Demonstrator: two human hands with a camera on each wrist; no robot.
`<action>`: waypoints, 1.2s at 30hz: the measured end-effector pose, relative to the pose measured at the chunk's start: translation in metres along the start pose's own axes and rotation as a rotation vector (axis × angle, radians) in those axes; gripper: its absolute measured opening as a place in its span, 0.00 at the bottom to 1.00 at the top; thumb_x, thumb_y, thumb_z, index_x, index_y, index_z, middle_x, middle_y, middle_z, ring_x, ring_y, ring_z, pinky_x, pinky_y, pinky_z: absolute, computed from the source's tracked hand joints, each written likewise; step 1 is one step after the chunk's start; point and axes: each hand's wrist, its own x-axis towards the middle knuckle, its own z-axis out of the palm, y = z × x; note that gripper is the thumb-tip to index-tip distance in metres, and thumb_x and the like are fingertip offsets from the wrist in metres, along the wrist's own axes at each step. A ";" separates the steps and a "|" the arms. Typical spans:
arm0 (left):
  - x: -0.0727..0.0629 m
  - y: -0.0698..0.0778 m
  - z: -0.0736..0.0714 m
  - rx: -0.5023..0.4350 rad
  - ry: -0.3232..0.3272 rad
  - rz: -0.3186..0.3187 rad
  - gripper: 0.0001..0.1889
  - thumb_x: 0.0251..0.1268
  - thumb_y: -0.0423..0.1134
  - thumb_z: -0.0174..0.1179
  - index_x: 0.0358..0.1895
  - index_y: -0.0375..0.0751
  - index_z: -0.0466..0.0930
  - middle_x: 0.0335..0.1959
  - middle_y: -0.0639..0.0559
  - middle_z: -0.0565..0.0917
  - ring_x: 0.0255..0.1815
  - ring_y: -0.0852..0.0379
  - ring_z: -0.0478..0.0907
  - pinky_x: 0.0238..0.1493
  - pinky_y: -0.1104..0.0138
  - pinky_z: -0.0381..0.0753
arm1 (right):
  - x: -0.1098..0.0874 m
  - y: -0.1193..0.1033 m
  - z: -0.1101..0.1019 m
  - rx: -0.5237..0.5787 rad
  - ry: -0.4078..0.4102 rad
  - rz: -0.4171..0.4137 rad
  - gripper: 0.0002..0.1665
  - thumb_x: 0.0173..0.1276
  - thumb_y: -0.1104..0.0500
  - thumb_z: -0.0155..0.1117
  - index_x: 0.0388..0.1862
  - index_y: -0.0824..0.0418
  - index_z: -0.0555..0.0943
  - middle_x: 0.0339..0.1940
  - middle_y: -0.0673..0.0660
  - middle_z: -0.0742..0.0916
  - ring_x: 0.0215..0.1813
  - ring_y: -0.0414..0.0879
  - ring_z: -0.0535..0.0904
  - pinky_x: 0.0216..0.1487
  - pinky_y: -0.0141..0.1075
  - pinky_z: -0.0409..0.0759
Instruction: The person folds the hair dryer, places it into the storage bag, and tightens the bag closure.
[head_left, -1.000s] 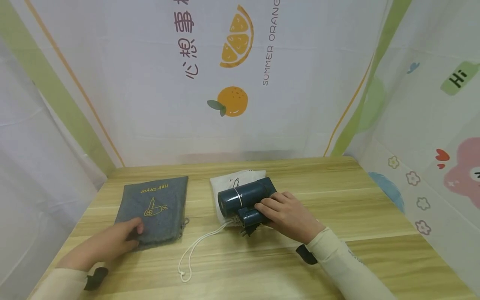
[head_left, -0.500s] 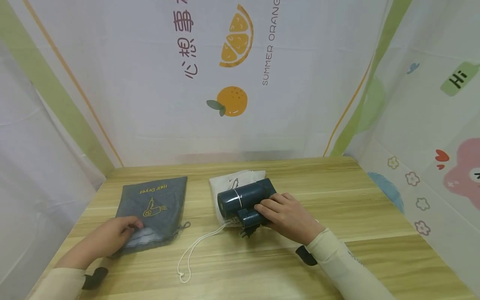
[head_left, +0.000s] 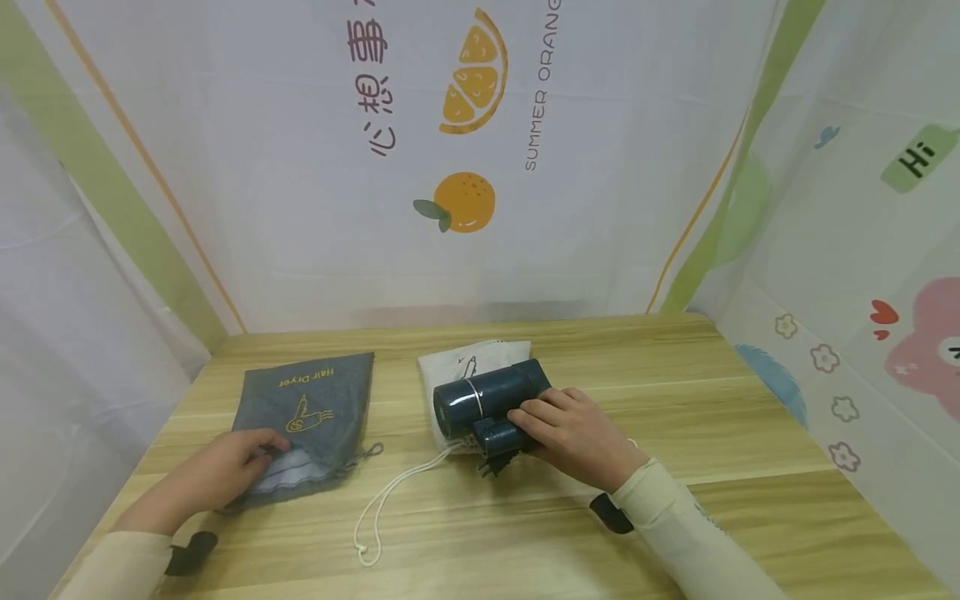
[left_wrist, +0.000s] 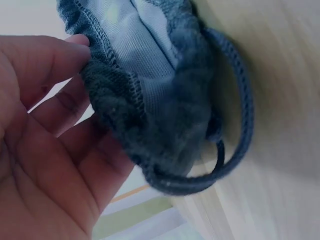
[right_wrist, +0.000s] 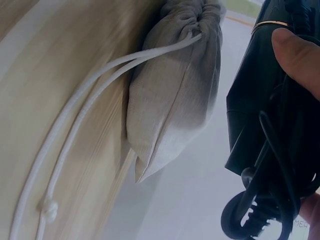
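A grey drawstring pouch (head_left: 337, 417) printed "Hair Dryer" lies flat at the left of the table. My left hand (head_left: 225, 475) pinches the near edge of its mouth between thumb and fingers, and the pale lining (left_wrist: 132, 37) shows inside. A loop of grey cord (left_wrist: 245, 100) hangs from that mouth. Farther right, my right hand (head_left: 573, 437) grips a dark blue hair dryer (head_left: 487, 392) with its handle folded. In the right wrist view, its black power cord (right_wrist: 270, 165) is bundled against it, under my thumb. The dryer is held above a white drawstring bag (head_left: 442, 365).
The white bag lies on the wood-grain table (head_left: 645, 367), with its white drawstring (head_left: 386, 500) trailing toward the near left. White printed curtains (head_left: 300, 225) stand along the back and both sides. A dark strap (head_left: 611, 512) shows at my right wrist.
My left hand has curled its fingers at the pouch's mouth and lifted the near edge, so the pale lining now shows. The right hand and hair dryer stay nearly still.
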 end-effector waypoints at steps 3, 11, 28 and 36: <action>0.002 0.003 0.002 0.000 0.039 0.028 0.14 0.57 0.23 0.58 0.42 0.42 0.84 0.41 0.49 0.86 0.40 0.58 0.79 0.41 0.56 0.81 | 0.001 -0.001 0.001 0.003 0.014 -0.008 0.39 0.45 0.49 0.85 0.57 0.56 0.81 0.47 0.49 0.85 0.47 0.48 0.79 0.45 0.42 0.80; 0.009 0.010 0.013 -0.025 0.088 0.094 0.14 0.56 0.20 0.60 0.43 0.37 0.85 0.44 0.44 0.86 0.49 0.41 0.81 0.49 0.47 0.80 | 0.004 -0.005 -0.001 0.019 0.019 -0.013 0.38 0.46 0.49 0.84 0.57 0.56 0.81 0.47 0.49 0.85 0.48 0.48 0.79 0.46 0.42 0.80; 0.028 0.036 0.015 -0.013 0.150 0.191 0.17 0.54 0.20 0.61 0.49 0.30 0.83 0.47 0.41 0.84 0.50 0.40 0.81 0.50 0.47 0.79 | 0.004 -0.005 0.000 0.017 0.017 -0.009 0.39 0.47 0.48 0.84 0.58 0.56 0.81 0.48 0.49 0.85 0.48 0.48 0.79 0.47 0.42 0.79; 0.032 0.048 0.018 -0.034 0.139 0.167 0.17 0.56 0.21 0.60 0.50 0.30 0.83 0.49 0.41 0.83 0.51 0.40 0.80 0.50 0.47 0.79 | 0.006 -0.006 0.001 0.025 0.008 -0.001 0.36 0.49 0.48 0.83 0.57 0.56 0.81 0.48 0.49 0.85 0.49 0.47 0.79 0.47 0.41 0.79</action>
